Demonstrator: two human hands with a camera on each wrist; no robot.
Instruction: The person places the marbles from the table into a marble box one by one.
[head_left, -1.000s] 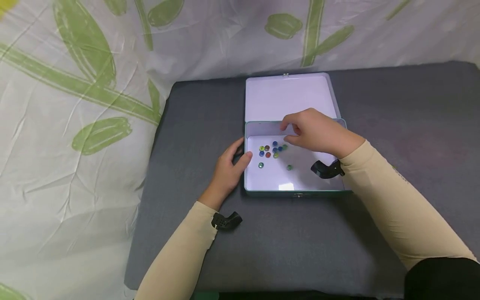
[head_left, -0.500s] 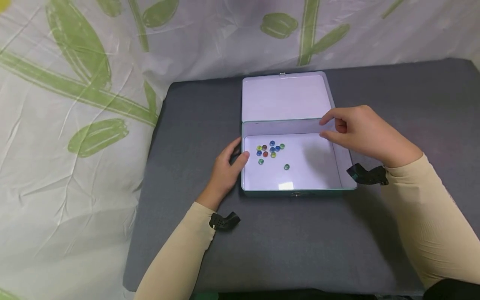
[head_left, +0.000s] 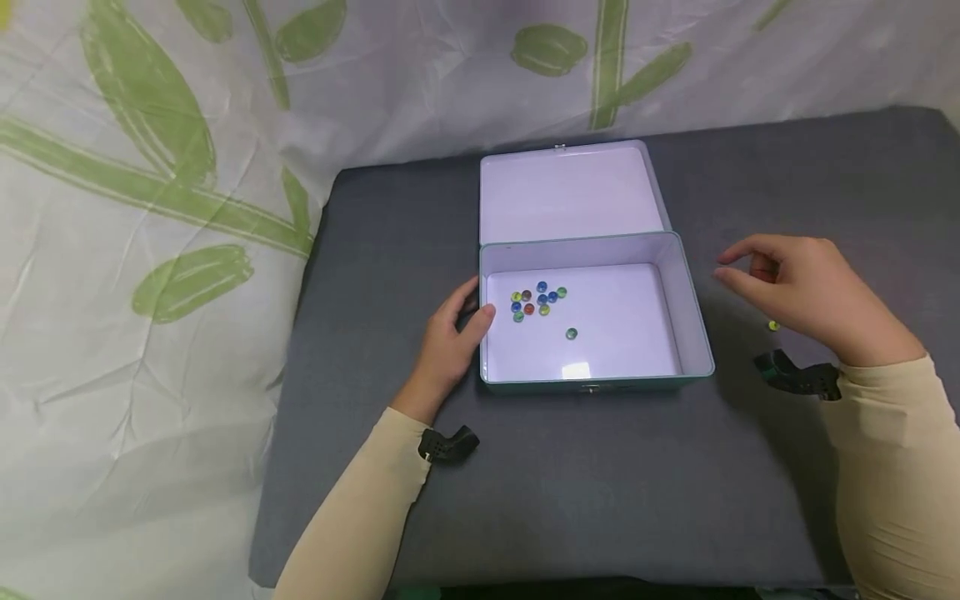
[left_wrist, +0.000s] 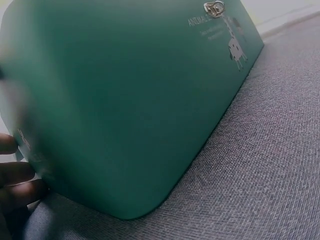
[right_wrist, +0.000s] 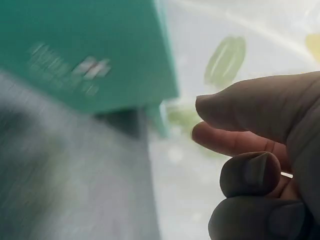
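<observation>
A green metal box (head_left: 596, 386) with a white inside stands on the table, its lid (head_left: 570, 196) folded back. Several coloured glass marbles (head_left: 542, 299) lie on its floor, mostly toward the left; one green marble (head_left: 572, 333) sits apart. My left hand (head_left: 442, 354) holds the box's left side, thumb over the rim; its fingertips (left_wrist: 20, 175) touch the outer wall in the left wrist view. To the right of the box, my right hand (head_left: 810, 292) is above the table, thumb and index fingertip a little apart with nothing between them. Partly under it lies a yellow-green marble (head_left: 774, 326).
A dark grey cloth covers the table (head_left: 600, 483). Behind and to the left hangs a white sheet (head_left: 420, 83) with green leaf prints. The box's raised walls surround the marbles, and its opened lid lies toward the sheet.
My right hand has moved right, from over the box to above the table beside it. The yellow-green marble there has come into view. My left hand stays at the box's side.
</observation>
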